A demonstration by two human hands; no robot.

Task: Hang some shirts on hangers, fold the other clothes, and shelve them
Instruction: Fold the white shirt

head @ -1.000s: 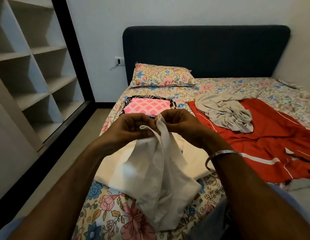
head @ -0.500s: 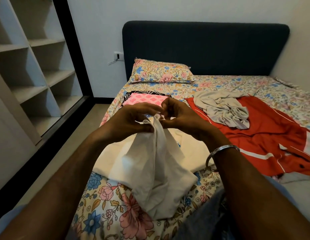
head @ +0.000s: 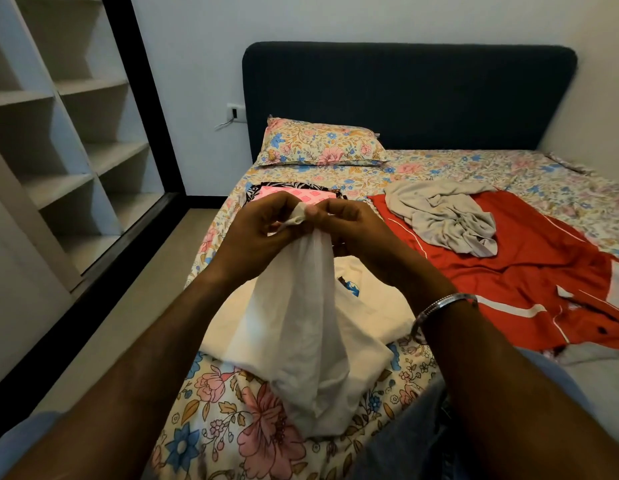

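Left hand (head: 263,233): pinches the top edge of the white garment (head: 301,341), fingers curled.
Right hand (head: 349,226): pinches the same edge, touching the left hand; equally near.
White garment: hangs straight down from both hands, long axis vertical, its lower end resting on the bed (head: 211,410) near the foot edge.
Cream shirt (head: 363,306): flat on the bed just behind the hanging cloth.
Red garment (head: 508,271): spread toward the bed's right side.
Shelves (head: 76,133): well apart, beyond the bed's left edge.
Likely next: spread the hands apart to open the cloth.
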